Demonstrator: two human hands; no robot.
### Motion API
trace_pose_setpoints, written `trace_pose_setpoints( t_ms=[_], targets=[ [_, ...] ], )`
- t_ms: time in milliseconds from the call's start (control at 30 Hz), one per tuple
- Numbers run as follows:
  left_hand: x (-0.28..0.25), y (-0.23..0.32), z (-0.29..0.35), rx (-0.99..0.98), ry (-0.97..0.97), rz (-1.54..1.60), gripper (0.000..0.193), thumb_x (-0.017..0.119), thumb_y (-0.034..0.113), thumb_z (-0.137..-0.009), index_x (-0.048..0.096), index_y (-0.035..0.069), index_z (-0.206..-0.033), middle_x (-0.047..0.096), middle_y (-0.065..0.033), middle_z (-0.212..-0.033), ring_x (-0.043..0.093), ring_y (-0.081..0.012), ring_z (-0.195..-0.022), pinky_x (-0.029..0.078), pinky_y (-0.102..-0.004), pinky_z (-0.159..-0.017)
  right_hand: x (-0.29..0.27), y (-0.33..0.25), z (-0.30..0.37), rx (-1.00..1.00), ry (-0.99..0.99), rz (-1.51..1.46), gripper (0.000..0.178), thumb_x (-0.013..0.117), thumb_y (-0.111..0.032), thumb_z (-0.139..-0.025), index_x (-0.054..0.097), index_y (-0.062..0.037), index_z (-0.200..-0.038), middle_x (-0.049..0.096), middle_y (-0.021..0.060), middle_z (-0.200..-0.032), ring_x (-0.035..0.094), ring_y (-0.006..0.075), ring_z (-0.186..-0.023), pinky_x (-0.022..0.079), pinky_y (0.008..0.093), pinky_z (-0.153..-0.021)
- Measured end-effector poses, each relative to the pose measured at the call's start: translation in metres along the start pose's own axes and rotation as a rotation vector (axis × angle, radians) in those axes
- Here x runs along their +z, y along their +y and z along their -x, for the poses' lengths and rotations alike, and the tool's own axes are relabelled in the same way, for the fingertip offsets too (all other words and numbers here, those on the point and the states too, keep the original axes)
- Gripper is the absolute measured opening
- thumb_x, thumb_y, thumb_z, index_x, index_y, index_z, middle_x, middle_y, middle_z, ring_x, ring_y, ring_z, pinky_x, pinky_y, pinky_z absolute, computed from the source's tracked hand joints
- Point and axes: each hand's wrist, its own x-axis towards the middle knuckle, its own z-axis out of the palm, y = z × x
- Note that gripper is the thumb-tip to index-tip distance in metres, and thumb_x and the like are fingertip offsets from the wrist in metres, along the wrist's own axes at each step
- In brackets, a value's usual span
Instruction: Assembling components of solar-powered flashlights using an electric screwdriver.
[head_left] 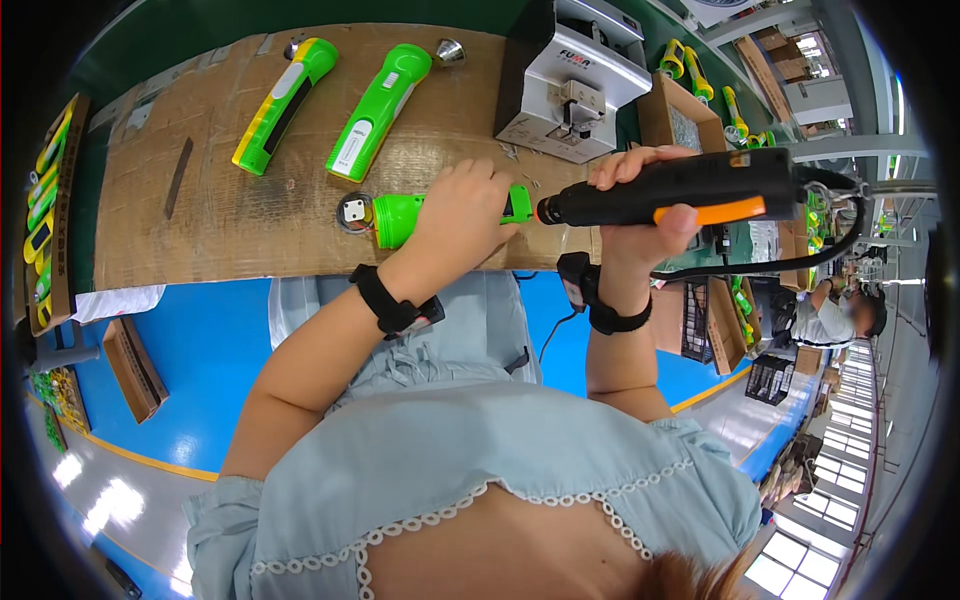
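A green flashlight body lies on its side on the cardboard, its wide threaded end toward the left. My left hand is closed over its middle and hides much of it. In my right hand is a black electric screwdriver with an orange lever, held level. Its tip meets or nearly meets the flashlight's narrow right end; the exact contact is too small to make out. Beside the wide end sits a small white square part with thin wires looped around it.
Two assembled green-yellow flashlights lie farther back, with a shiny reflector cup near one. A silver-and-black boxy machine stands at the back right. Boxes of flashlights flank the table. The screwdriver's black cable loops at right.
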Motion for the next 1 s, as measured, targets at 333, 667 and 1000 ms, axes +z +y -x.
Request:
trace_pose_setpoints(
  t_ms=[333,667,1000],
  targets=[
    [-0.004,0.001,0.0,0.001,0.03,0.05,0.044,0.079,0.027,-0.06,0.063,0.01,-0.097,0.055,-0.0098,-0.085,0.055,-0.029,-0.087,0.044,-0.0394,-0.075,0.001,0.014,0.004,0.005,-0.007,-0.014,0.059,0.075,-0.042,-0.072,0.044,0.0004,-0.101,0.052,0.0122,-0.074,0.054,0.0208,-0.064,0.048,0.0323,-0.059],
    [0.004,0.0,-0.002,0.002,0.014,-0.04,0.039,0.075,0.026,-0.063,0.063,0.009,-0.096,0.055,-0.0116,-0.087,0.055,-0.03,-0.088,0.043,-0.0405,-0.075,-0.005,-0.023,-0.043,-0.2,0.022,-0.015,0.062,0.053,-0.065,-0.078,0.049,-0.0096,-0.105,0.053,0.0087,-0.076,0.053,0.0217,-0.064,0.046,0.0373,-0.061],
    [-0.039,0.002,0.024,0.155,0.295,0.247,0.037,0.073,0.014,-0.064,0.058,0.007,-0.097,0.055,-0.0109,-0.097,0.053,-0.0318,-0.095,0.042,-0.0399,-0.082,0.008,0.011,-0.113,-0.253,0.061,0.305,0.024,0.058,-0.019,-0.089,0.041,-0.0028,-0.095,0.056,0.01,-0.063,0.056,0.0171,-0.05,0.047,0.0276,-0.048]
  ],
)
